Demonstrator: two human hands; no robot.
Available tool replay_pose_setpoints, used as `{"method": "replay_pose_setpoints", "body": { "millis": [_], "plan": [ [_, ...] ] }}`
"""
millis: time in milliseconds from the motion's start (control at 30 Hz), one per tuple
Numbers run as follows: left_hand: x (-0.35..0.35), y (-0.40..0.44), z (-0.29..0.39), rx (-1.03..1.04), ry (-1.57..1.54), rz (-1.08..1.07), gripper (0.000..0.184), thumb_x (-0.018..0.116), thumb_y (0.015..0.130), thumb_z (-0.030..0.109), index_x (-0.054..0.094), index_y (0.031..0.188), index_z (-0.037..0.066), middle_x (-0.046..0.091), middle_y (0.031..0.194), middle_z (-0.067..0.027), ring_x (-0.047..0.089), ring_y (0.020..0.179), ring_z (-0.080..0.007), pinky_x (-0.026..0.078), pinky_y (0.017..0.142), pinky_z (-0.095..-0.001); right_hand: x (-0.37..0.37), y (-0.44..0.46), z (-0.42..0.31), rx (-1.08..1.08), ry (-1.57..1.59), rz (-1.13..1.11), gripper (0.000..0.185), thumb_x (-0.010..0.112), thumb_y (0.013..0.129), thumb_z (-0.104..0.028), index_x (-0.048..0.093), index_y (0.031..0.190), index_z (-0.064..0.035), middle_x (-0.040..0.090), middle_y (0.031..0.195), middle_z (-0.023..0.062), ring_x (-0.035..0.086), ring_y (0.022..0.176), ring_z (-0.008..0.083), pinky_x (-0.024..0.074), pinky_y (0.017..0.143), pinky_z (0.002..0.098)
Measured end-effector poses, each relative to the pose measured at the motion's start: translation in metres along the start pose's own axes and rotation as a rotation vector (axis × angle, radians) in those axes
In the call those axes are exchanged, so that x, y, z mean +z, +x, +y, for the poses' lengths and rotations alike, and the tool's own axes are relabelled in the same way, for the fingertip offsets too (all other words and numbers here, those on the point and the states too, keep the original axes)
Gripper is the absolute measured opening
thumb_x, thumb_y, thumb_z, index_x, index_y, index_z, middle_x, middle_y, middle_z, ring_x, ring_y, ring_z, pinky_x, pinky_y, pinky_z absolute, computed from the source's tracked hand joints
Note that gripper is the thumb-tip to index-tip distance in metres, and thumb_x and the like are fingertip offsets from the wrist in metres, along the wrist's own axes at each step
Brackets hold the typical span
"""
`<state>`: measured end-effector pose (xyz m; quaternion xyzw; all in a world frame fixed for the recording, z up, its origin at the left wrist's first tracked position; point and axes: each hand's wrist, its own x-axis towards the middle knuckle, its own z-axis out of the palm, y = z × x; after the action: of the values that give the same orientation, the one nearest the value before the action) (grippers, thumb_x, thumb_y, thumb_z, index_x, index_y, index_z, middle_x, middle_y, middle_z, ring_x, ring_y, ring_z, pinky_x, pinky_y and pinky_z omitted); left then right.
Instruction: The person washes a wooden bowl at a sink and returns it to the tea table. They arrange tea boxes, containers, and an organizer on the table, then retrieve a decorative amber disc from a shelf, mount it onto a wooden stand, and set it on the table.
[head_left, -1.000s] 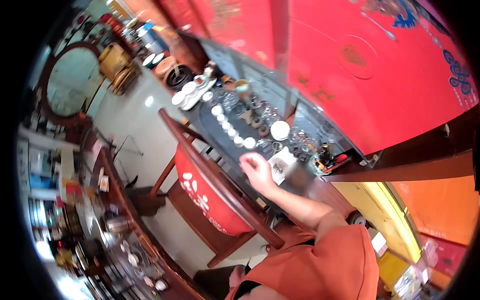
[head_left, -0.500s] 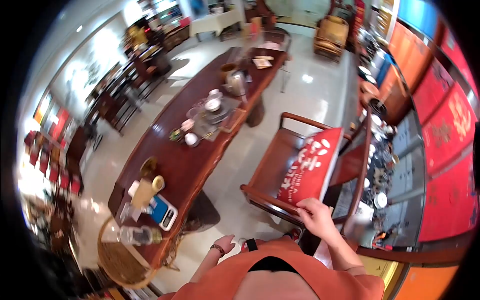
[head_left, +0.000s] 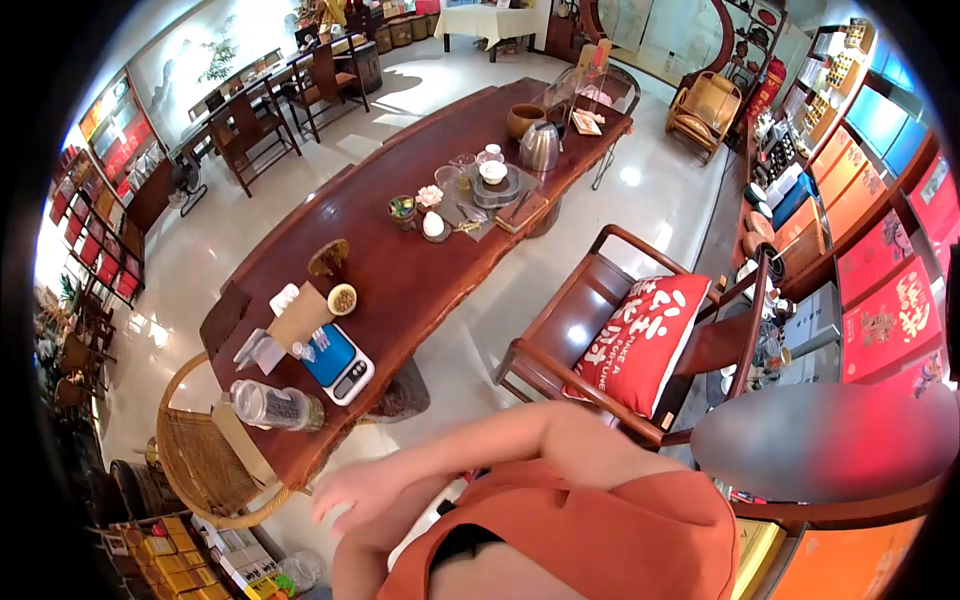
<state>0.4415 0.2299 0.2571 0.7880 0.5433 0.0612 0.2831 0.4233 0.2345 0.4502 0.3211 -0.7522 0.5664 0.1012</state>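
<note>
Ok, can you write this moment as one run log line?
right hand: across body, by left arm | left hand: hard to make out | table: scale and clear jar at near end | chair: red cushion on seat

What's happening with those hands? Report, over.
Right hand holding nothing visible; left hand not clearly visible. Clear cylindrical jar on glossy reddish-brown wooden table. Possible obstacle: tan woven chair at table's end.

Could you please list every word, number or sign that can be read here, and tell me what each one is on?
"MAKE A FORTUNE": on the red cushion.
Large white characters on the same cushion: too stylised to read with certainty.
Gold characters on the red box: not clearly readable.
Markings on the white scale and print on the yellow boxes: too small.
</note>
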Motion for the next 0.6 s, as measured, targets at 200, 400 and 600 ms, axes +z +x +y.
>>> {"method": "replay_pose_setpoints", "body": {
  "millis": [200, 400, 600],
  "plan": [
    [-0.005, 0.059, 0.023, 0.201, -0.059, -0.301, 0.028, 0.048, 0.081, 0.016, 0.057, 0.107, 0.009, 0.061, 0.105, -0.0154, 0.059, 0.095, -0.0327, 0.048, 0.081, -0.0424, -0.021, 0.004, -0.03, 0.628, 1.027, -0.413, 0.032, 0.049, 0.089, -0.019, 0.054, 0.114, 0.0004, 0.06, 0.108, 0.0077, 0.054, 0.102, 0.0194, 0.0413, 0.09, 0.038],
    [-0.053, 0.064, -0.075, -0.017, -0.027, -0.322, 0.032, 0.049, 0.081, 0.015, 0.056, 0.111, 0.009, 0.061, 0.108, -0.0151, 0.059, 0.097, -0.0325, 0.048, 0.082, -0.0419, -0.132, -0.108, 0.067, 0.201, 0.276, -0.412, 0.033, 0.056, 0.086, -0.015, 0.055, 0.115, -0.0008, 0.058, 0.117, 0.0154, 0.048, 0.116, 0.0324, 0.0356, 0.1, 0.0379],
    [-0.122, 0.071, -0.189, -0.322, 0.149, 0.14, 0.045, 0.057, 0.077, 0.019, 0.048, 0.119, 0.005, 0.054, 0.12, -0.016, 0.052, 0.109, -0.0332, 0.043, 0.093, -0.0412, -0.442, -0.321, 0.091, 1.001, -0.386, 1.047, 0.016, 0.057, 0.083, -0.011, 0.065, 0.094, -0.0014, 0.065, 0.094, 0.0083, 0.063, 0.086, 0.0196, 0.0503, 0.079, 0.0316]
  ]
}}
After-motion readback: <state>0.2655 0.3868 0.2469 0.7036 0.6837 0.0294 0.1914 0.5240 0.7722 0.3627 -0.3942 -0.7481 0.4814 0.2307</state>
